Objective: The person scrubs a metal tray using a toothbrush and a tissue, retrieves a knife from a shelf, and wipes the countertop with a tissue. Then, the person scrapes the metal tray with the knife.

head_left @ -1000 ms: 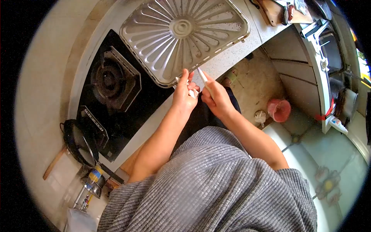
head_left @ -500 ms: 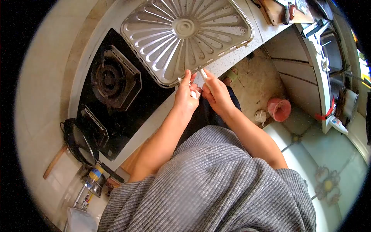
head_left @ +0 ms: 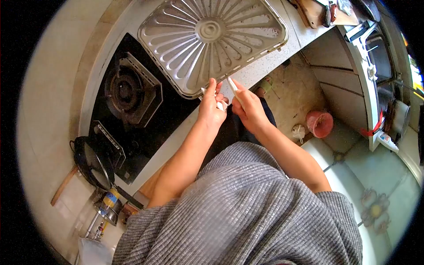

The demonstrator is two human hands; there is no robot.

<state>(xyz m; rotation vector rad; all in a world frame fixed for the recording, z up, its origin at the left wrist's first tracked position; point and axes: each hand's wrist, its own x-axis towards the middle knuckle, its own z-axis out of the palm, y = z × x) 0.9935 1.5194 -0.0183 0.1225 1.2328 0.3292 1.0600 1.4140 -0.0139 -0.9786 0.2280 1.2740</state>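
A large metal tray (head_left: pixel 209 31) with a ribbed sunburst pattern lies across the counter and the stove's edge. At its near edge, my left hand (head_left: pixel 212 105) has its fingers curled round a crumpled white cloth or tissue (head_left: pixel 221 106), its thumb pointing up beside the rim. Just to the right, my right hand (head_left: pixel 248 106) is closed round a slim white tool (head_left: pixel 232 85), whose tip points up toward the rim. The tool's lower part is hidden in my fingers.
A black gas stove (head_left: pixel 126 92) is at the left, with a black pan (head_left: pixel 90 162) below it. A cutting board (head_left: pixel 311 14) with knives is at the upper right. A red bucket (head_left: pixel 319 123) stands on the floor to the right, near cabinets.
The tray and both hands shift only slightly in view. The tip of the white tool tilts a little, and my hands keep their grips.
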